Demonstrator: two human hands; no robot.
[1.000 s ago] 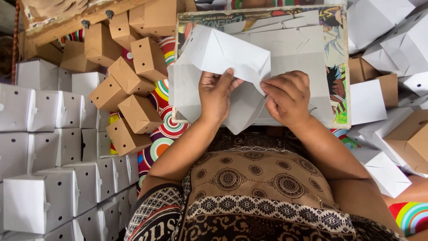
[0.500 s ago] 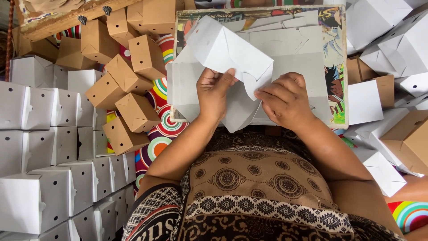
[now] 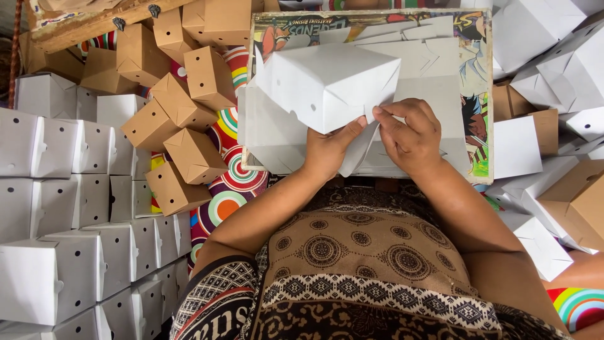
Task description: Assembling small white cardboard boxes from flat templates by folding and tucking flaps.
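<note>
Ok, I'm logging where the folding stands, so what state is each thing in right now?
White cardboard box in the hands: partly folded, tilted, bottom flaps not yet closed.
Left hand: gripping the box's lower edge.
Right hand: pinching a white flap.
Flat white box blanks: unfolded, lying on the board.
Finished white boxes: folded, stacked in rows at left.
Brown cardboard boxes: folded, piled loosely.

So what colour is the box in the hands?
White, plain, with small round holes; the box shows best in the head view.
</note>
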